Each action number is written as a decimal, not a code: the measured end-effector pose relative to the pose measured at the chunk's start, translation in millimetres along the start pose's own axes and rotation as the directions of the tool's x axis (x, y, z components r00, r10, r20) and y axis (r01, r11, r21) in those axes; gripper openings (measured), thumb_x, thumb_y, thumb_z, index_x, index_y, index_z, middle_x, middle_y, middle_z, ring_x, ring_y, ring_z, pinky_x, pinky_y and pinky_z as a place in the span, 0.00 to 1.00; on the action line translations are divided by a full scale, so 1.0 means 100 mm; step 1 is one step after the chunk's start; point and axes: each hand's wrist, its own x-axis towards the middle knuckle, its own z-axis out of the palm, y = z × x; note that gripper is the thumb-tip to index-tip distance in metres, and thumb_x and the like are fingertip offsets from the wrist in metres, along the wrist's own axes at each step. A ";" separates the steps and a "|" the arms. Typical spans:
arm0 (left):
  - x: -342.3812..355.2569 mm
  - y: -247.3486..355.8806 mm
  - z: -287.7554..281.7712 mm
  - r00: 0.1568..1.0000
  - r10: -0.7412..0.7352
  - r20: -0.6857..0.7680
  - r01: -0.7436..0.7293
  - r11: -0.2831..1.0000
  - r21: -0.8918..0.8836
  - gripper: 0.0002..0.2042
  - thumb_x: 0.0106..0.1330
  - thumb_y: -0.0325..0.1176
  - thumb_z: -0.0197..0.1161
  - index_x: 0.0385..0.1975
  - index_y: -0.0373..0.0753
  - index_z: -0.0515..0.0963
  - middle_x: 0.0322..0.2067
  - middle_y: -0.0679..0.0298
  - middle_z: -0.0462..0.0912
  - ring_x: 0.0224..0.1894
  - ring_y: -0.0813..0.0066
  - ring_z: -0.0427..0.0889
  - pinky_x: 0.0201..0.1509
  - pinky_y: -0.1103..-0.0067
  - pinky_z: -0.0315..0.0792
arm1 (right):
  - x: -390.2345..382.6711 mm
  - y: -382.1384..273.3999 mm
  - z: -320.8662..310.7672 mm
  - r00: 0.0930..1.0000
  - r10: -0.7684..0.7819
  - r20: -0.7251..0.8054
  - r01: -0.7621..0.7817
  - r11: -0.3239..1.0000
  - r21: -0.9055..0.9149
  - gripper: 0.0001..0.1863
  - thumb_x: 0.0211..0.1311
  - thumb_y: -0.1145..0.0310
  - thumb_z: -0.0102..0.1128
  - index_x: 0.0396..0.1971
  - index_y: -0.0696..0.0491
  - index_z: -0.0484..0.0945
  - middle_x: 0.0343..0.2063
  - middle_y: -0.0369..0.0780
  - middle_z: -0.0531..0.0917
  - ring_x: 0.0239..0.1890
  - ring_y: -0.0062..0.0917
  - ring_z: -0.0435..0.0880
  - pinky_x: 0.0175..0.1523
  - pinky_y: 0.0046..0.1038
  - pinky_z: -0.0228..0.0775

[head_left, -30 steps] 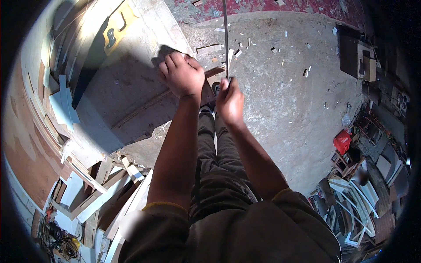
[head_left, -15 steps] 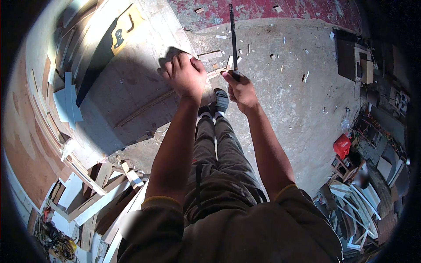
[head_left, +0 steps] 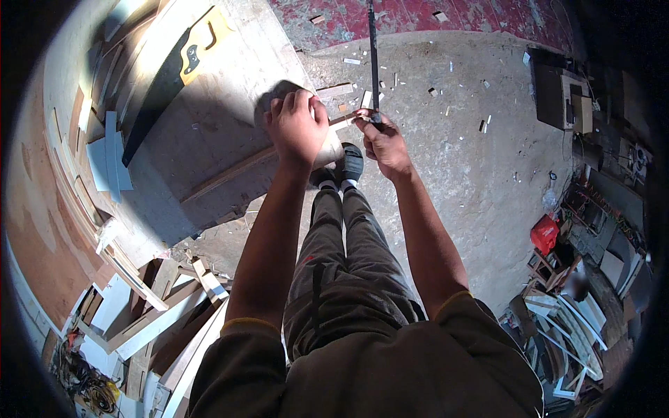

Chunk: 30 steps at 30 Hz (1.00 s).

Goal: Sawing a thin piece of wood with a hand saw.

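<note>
In the head view, the right hand is closed round the near end of a long, dark file-like bar, thumb along the top, with the bar's shaft pointing straight away from the body over the concrete floor. The left hand sits at the right edge of the workbench, knuckles up and fingers bent; what lies under its fingers is hidden, so I cannot tell whether it grips or only presses. A slim wooden strip lies slantwise on the bench and runs under the left forearm; a pale end just beside the right fingertips looks like the same piece jutting past the edge, though the arm hides the join. Good handling here, I judge, calls for firm downward weight from the left hand close to the bench edge, since an overhanging end will chatter or twist if the support sits too far back. The bar should meet the wood flat and travel in long, even strokes from the shoulder, with a firm but unstrained right grip. Left fingers are best tucked behind the edge, and the slippered feet would serve better set apart. The yellow-handled handsaw lies well clear.
</note>
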 end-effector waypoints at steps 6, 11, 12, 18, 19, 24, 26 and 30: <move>0.01 0.21 0.04 0.993 -0.112 -0.040 0.117 0.977 0.180 0.04 0.61 0.37 0.62 0.31 0.46 0.78 0.32 0.62 0.79 0.39 0.57 0.77 0.44 0.60 0.67 | -0.06 0.04 -0.04 0.999 -0.031 -0.016 0.029 0.996 -0.081 0.11 0.68 0.70 0.63 0.48 0.46 0.83 0.25 0.24 0.76 0.18 0.06 0.62 0.22 0.16 0.50; -0.13 0.32 0.05 0.989 -0.149 -0.026 0.151 0.966 0.208 0.10 0.59 0.36 0.62 0.40 0.49 0.75 0.40 0.62 0.73 0.45 0.58 0.73 0.49 0.62 0.64 | -0.04 0.12 -0.16 0.988 -0.144 0.062 0.153 0.972 -0.179 0.12 0.69 0.72 0.61 0.50 0.51 0.81 0.32 0.28 0.80 0.28 0.12 0.73 0.34 0.19 0.65; -0.14 0.33 0.05 0.989 -0.146 -0.024 0.148 0.967 0.207 0.10 0.59 0.36 0.62 0.40 0.49 0.75 0.40 0.62 0.73 0.45 0.58 0.73 0.49 0.62 0.64 | -0.04 0.12 -0.16 0.972 -0.219 0.089 0.234 0.944 -0.232 0.13 0.69 0.71 0.60 0.51 0.53 0.80 0.33 0.30 0.80 0.32 0.15 0.76 0.39 0.22 0.70; -0.14 0.32 0.08 0.985 -0.165 0.047 0.146 0.950 0.276 0.12 0.56 0.34 0.63 0.40 0.50 0.74 0.41 0.63 0.73 0.46 0.58 0.72 0.49 0.61 0.64 | -0.30 0.21 -0.21 0.934 -0.320 -0.157 0.175 0.796 -0.580 0.17 0.71 0.69 0.54 0.56 0.57 0.74 0.35 0.48 0.83 0.38 0.32 0.83 0.48 0.29 0.73; -0.15 0.30 0.08 0.985 -0.165 0.043 0.147 0.948 0.281 0.12 0.55 0.34 0.63 0.39 0.50 0.74 0.40 0.63 0.72 0.46 0.58 0.72 0.48 0.60 0.64 | -0.39 0.23 -0.21 0.934 -0.321 -0.155 0.178 0.796 -0.579 0.17 0.71 0.69 0.54 0.56 0.57 0.74 0.35 0.48 0.83 0.38 0.32 0.83 0.48 0.29 0.73; -0.15 0.28 0.09 0.987 -0.161 0.016 0.149 0.942 0.300 0.11 0.54 0.35 0.64 0.37 0.50 0.74 0.39 0.62 0.72 0.44 0.58 0.72 0.47 0.60 0.64 | -0.84 0.27 -0.04 0.888 -0.459 -0.022 0.289 0.597 -0.749 0.15 0.73 0.68 0.52 0.55 0.57 0.71 0.36 0.57 0.83 0.39 0.53 0.85 0.42 0.43 0.76; -0.15 0.28 0.10 0.989 -0.148 0.007 0.138 0.934 0.330 0.10 0.53 0.34 0.63 0.35 0.49 0.74 0.38 0.62 0.72 0.43 0.58 0.72 0.46 0.61 0.64 | -0.86 0.35 0.05 0.844 -0.536 -0.027 0.328 0.555 -0.765 0.15 0.73 0.67 0.52 0.55 0.56 0.70 0.36 0.58 0.83 0.40 0.57 0.83 0.40 0.48 0.75; -0.14 0.30 0.11 0.992 -0.128 -0.019 0.128 0.940 0.315 0.09 0.53 0.34 0.63 0.33 0.49 0.74 0.37 0.62 0.72 0.42 0.59 0.72 0.44 0.61 0.64 | -0.79 0.41 0.16 0.853 -0.520 -0.044 0.285 0.535 -0.795 0.14 0.72 0.66 0.52 0.52 0.57 0.71 0.34 0.58 0.83 0.37 0.57 0.83 0.39 0.50 0.75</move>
